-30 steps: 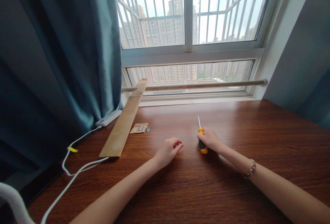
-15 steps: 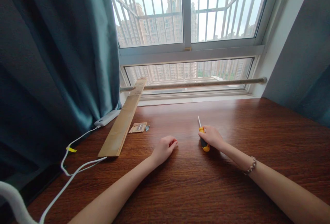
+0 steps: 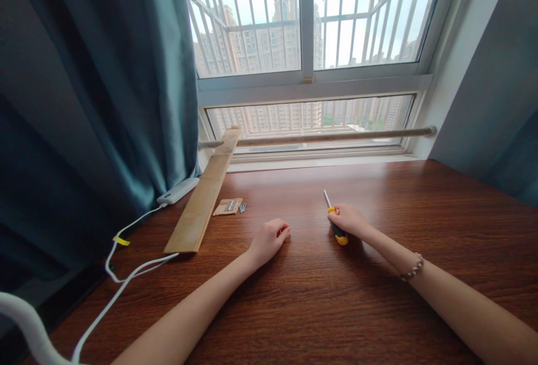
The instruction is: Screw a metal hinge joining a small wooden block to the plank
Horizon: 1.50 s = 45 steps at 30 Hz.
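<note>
In the head view, the left hand (image 3: 269,241) is low over the brown tabletop (image 3: 294,309), its fingers curled in and only a narrow gap showing by the thumb; whether they pinch anything small, I cannot tell. At three o'clock from it, well apart, the right hand (image 3: 351,220) has its fingers wrapped around the yellow-and-black handle of a screwdriver (image 3: 339,231), whose shaft points to eleven o'clock. A beaded bracelet (image 3: 413,268) circles the right forearm.

Several small screws (image 3: 242,207) lie at eleven o'clock from the left hand. Just beside them, at their nine o'clock, is a small tan packet (image 3: 227,206) with a metallic piece showing on it. Farther out, at ten o'clock from the left hand, a long wooden plank (image 3: 197,205) slants toward one o'clock, its far end reaching the rail (image 3: 336,138) before the window.
</note>
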Available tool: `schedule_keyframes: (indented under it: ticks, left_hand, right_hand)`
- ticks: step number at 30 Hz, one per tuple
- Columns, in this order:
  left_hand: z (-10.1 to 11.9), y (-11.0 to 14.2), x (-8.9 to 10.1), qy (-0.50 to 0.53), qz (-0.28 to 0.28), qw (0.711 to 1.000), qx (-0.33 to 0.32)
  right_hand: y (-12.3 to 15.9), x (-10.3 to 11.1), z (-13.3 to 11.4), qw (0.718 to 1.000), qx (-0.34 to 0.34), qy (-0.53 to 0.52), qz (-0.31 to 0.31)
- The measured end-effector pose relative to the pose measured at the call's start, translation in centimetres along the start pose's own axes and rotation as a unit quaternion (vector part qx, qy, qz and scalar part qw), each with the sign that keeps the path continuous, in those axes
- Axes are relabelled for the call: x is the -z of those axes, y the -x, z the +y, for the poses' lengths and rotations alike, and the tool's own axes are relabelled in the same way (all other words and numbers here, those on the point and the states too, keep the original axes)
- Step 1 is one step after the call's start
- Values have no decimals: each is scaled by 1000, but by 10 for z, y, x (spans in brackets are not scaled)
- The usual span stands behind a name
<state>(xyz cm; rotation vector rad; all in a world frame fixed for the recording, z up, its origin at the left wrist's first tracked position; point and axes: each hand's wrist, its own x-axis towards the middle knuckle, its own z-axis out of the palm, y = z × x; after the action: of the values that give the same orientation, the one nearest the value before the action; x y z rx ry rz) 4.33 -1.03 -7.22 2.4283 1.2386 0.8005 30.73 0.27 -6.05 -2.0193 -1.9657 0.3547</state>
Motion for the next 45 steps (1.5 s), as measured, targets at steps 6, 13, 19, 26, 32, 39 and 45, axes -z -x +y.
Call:
schedule_keyframes:
  ticks: [6, 13, 19, 26, 32, 39, 45]
  left_hand:
    - [0, 0, 0, -12, -3, 1000, -19]
    - [0, 1, 1, -24, 1, 1000, -19]
    - [1, 1, 1, -28, -6, 999, -18]
    - [2, 1, 3, -34, -11, 999, -14]
    - [1, -2, 7, -56, -10, 998, -28]
    - [-26, -20, 54, -153, -12, 988, 13]
    - [-51, -18, 90, -332, -78, 905, 254]
  right_hand:
    - [-1, 1, 1, 1000, 0, 6, -9]
    - [-1, 0, 4, 1000, -6, 17, -19]
    - [-9, 5, 14, 998, -30, 39, -33]
    - [-15, 20, 32, 993, -67, 75, -55]
    - [-16, 26, 36, 992, -60, 88, -75]
    - [-20, 29, 41, 991, -45, 80, -98]
    - [-19, 37, 33, 989, -54, 135, -12]
